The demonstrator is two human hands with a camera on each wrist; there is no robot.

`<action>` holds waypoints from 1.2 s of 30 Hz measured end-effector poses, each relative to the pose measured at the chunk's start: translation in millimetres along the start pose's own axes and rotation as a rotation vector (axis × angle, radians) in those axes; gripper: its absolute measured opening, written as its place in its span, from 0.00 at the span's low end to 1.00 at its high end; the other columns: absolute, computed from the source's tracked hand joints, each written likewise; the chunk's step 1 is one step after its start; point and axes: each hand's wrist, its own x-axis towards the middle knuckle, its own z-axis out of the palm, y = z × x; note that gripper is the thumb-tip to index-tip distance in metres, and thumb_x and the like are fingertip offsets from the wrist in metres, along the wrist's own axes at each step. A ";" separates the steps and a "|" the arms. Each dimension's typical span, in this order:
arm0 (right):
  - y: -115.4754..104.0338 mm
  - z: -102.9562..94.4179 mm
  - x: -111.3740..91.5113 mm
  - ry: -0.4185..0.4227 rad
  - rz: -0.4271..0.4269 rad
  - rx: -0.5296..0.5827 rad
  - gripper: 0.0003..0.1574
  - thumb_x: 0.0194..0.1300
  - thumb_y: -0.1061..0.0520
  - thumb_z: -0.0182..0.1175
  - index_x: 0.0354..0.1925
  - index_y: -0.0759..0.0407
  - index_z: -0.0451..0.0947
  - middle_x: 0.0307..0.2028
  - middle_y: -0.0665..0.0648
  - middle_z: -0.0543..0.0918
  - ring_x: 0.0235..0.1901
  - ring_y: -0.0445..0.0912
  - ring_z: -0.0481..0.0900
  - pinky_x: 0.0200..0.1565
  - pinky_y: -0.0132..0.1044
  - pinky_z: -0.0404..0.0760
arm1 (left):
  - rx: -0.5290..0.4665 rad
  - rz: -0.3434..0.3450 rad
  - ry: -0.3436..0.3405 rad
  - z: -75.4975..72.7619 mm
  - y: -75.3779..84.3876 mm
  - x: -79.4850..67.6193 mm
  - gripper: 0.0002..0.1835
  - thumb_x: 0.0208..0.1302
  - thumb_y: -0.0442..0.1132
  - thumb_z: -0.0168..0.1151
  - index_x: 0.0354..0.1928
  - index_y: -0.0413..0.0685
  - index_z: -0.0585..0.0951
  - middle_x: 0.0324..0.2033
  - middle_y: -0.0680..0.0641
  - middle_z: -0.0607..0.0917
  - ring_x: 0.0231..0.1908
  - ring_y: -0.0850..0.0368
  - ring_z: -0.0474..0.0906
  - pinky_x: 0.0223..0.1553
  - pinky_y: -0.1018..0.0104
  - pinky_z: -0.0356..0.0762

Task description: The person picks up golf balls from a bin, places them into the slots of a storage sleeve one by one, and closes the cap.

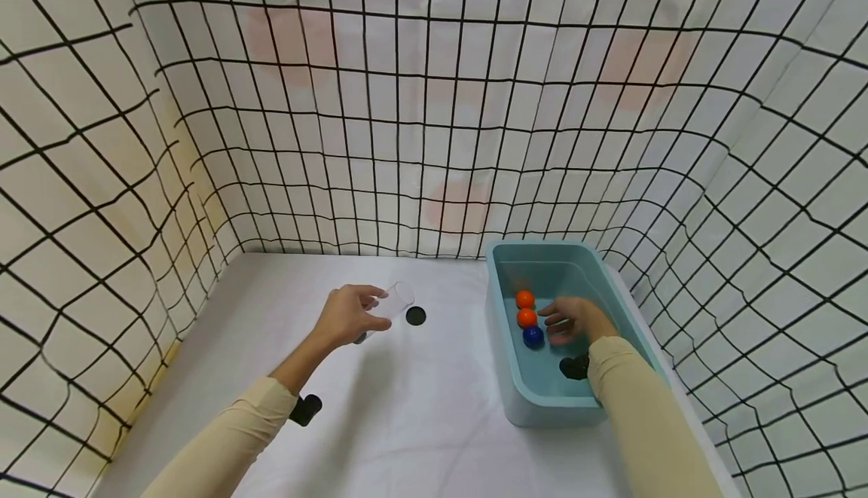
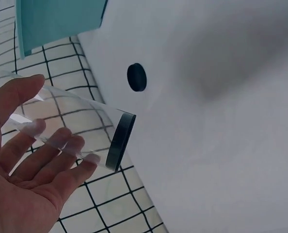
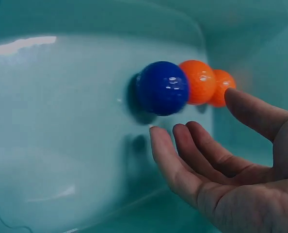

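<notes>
Above the white table my left hand (image 1: 349, 316) holds a clear plastic tube (image 2: 71, 116) with a black cap (image 2: 120, 141) at one end. Thumb and fingers lie on opposite sides of the tube, which is tilted, its uncapped end toward the back right in the head view. My right hand (image 1: 568, 319) reaches into the teal bin (image 1: 498, 317), fingers apart and holding nothing. Close by its fingertips lies a blue ball (image 3: 162, 88), beside two orange balls (image 3: 197, 81) in a row along the bin's left wall.
A loose black disc (image 1: 416, 316) lies on the table (image 1: 434, 407) to the right of the tube. Black wire mesh (image 1: 420, 144) stands along the back and sides, with white cloth behind it. The bin's walls surround my right hand.
</notes>
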 end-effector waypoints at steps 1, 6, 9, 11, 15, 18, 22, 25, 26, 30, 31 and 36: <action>2.7 1.2 1.9 0.004 0.003 0.002 0.30 0.77 0.58 0.50 0.69 0.73 0.62 0.62 0.75 0.70 0.52 0.60 0.76 0.60 0.50 0.80 | 0.003 0.001 -0.001 0.1 -0.4 0.1 0.25 0.52 0.40 0.78 0.54 0.43 0.86 0.50 0.36 0.88 0.52 0.40 0.85 0.41 0.56 0.85; 11.2 7.3 9.4 0.058 0.017 0.009 0.27 0.74 0.59 0.55 0.64 0.74 0.67 0.52 0.74 0.77 0.47 0.61 0.83 0.55 0.52 0.84 | 0.015 0.008 0.003 0.9 -2.5 0.3 0.25 0.52 0.40 0.78 0.54 0.44 0.86 0.50 0.36 0.88 0.53 0.39 0.85 0.43 0.54 0.85; 12.4 8.7 11.8 0.065 0.042 0.018 0.27 0.73 0.58 0.58 0.61 0.75 0.68 0.48 0.73 0.80 0.44 0.61 0.86 0.53 0.51 0.84 | 0.018 0.006 0.001 1.8 -2.7 0.7 0.25 0.52 0.40 0.78 0.54 0.44 0.86 0.50 0.36 0.88 0.53 0.39 0.85 0.44 0.53 0.86; 12.2 8.8 13.2 0.056 0.055 0.022 0.28 0.72 0.58 0.59 0.61 0.75 0.68 0.47 0.73 0.80 0.44 0.61 0.86 0.53 0.51 0.84 | 0.027 0.003 0.003 2.2 -3.5 1.0 0.25 0.52 0.40 0.78 0.54 0.44 0.86 0.49 0.36 0.88 0.52 0.39 0.85 0.44 0.53 0.86; 10.4 8.8 15.6 0.049 0.073 0.023 0.29 0.70 0.57 0.62 0.60 0.76 0.69 0.47 0.73 0.80 0.44 0.61 0.86 0.53 0.50 0.84 | 0.044 -0.005 0.007 3.1 -5.9 2.4 0.25 0.52 0.40 0.78 0.54 0.43 0.86 0.49 0.37 0.88 0.52 0.39 0.85 0.44 0.53 0.86; 9.7 8.4 17.2 0.040 0.089 0.027 0.30 0.69 0.58 0.65 0.58 0.77 0.69 0.47 0.74 0.79 0.45 0.62 0.86 0.53 0.50 0.85 | 0.053 -0.010 0.006 3.6 -7.6 2.9 0.25 0.52 0.40 0.77 0.54 0.43 0.86 0.49 0.37 0.89 0.51 0.40 0.85 0.44 0.53 0.86; 9.7 9.3 17.0 0.015 0.094 0.026 0.31 0.67 0.59 0.66 0.59 0.78 0.67 0.48 0.75 0.77 0.44 0.62 0.86 0.54 0.49 0.84 | 0.065 -0.013 0.005 3.4 -9.5 2.4 0.25 0.52 0.40 0.77 0.54 0.43 0.86 0.48 0.37 0.89 0.51 0.41 0.85 0.45 0.52 0.85; 10.0 10.1 17.3 -0.005 0.082 0.019 0.31 0.66 0.60 0.66 0.58 0.78 0.67 0.47 0.73 0.77 0.43 0.61 0.87 0.53 0.48 0.84 | 0.078 -0.011 0.009 2.7 -11.7 2.0 0.25 0.52 0.41 0.77 0.54 0.43 0.86 0.48 0.37 0.89 0.51 0.41 0.85 0.47 0.51 0.85; 9.9 9.8 17.7 -0.011 0.078 0.019 0.30 0.66 0.61 0.66 0.58 0.78 0.68 0.47 0.72 0.78 0.43 0.60 0.87 0.53 0.48 0.84 | 0.081 -0.011 0.012 2.3 -12.3 1.9 0.25 0.52 0.41 0.78 0.54 0.43 0.86 0.48 0.37 0.89 0.51 0.42 0.85 0.47 0.51 0.85; 11.4 8.8 20.8 -0.025 0.065 0.025 0.28 0.66 0.61 0.66 0.57 0.77 0.69 0.45 0.70 0.79 0.41 0.59 0.87 0.53 0.47 0.84 | 0.084 -0.018 0.016 1.4 -13.8 1.3 0.24 0.53 0.42 0.78 0.53 0.43 0.86 0.48 0.38 0.89 0.51 0.42 0.86 0.47 0.51 0.85; 11.5 8.8 21.2 -0.024 0.067 0.029 0.28 0.66 0.61 0.66 0.57 0.77 0.69 0.45 0.70 0.79 0.41 0.59 0.87 0.52 0.47 0.84 | 0.083 -0.019 0.016 1.1 -14.0 1.1 0.24 0.53 0.42 0.78 0.53 0.43 0.86 0.49 0.38 0.89 0.51 0.42 0.85 0.47 0.51 0.85; 10.8 9.6 19.5 -0.022 0.075 0.051 0.30 0.65 0.61 0.67 0.58 0.76 0.69 0.48 0.72 0.78 0.42 0.59 0.88 0.52 0.46 0.84 | 0.083 -0.012 0.017 -1.1 -15.0 0.4 0.24 0.53 0.42 0.77 0.53 0.43 0.86 0.49 0.38 0.89 0.51 0.42 0.85 0.47 0.50 0.85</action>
